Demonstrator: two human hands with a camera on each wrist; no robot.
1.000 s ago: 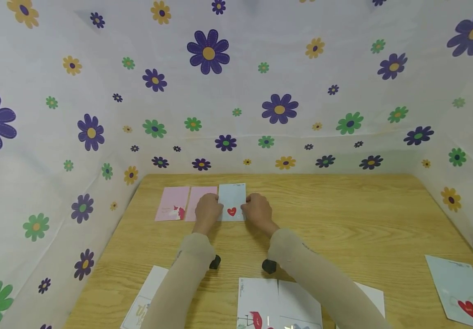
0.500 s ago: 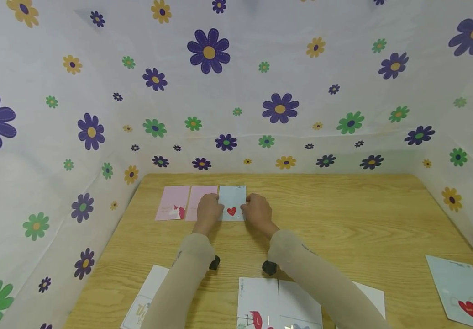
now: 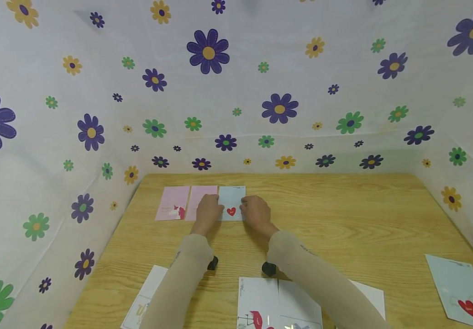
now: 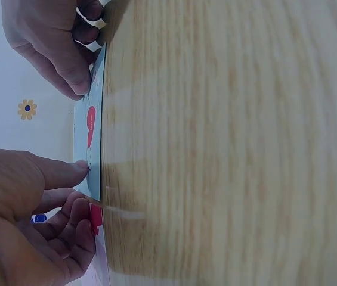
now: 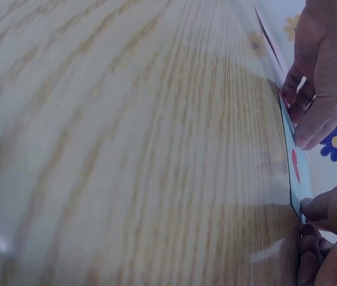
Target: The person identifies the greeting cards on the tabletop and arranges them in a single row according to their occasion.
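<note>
A light blue card (image 3: 232, 201) printed with a red heart lies on the table, to the right of two pink cards. My left hand (image 3: 209, 211) pinches its left edge, thumb on top, and covers part of the nearer pink card (image 3: 203, 192). Over the right edge, my right hand (image 3: 256, 213) holds the card with its thumb and curled fingers. Seen from the left wrist, the blue card (image 4: 95, 128) lies nearly flat between both thumbs. The other pink card (image 3: 173, 203) sits at the row's left end.
Near the front of the wooden table (image 3: 343, 219) lie white cards (image 3: 257, 297), partly behind my forearms. Another white card (image 3: 148, 292) is at the left. A second blue heart card (image 3: 460, 290) lies by the right edge. Flowered cloth (image 3: 244, 82) encloses the back and sides.
The blue card's far edge has come slightly nearer, level with the pink cards. My right hand has shifted a little left over the card's edge; the left hand barely moves.
</note>
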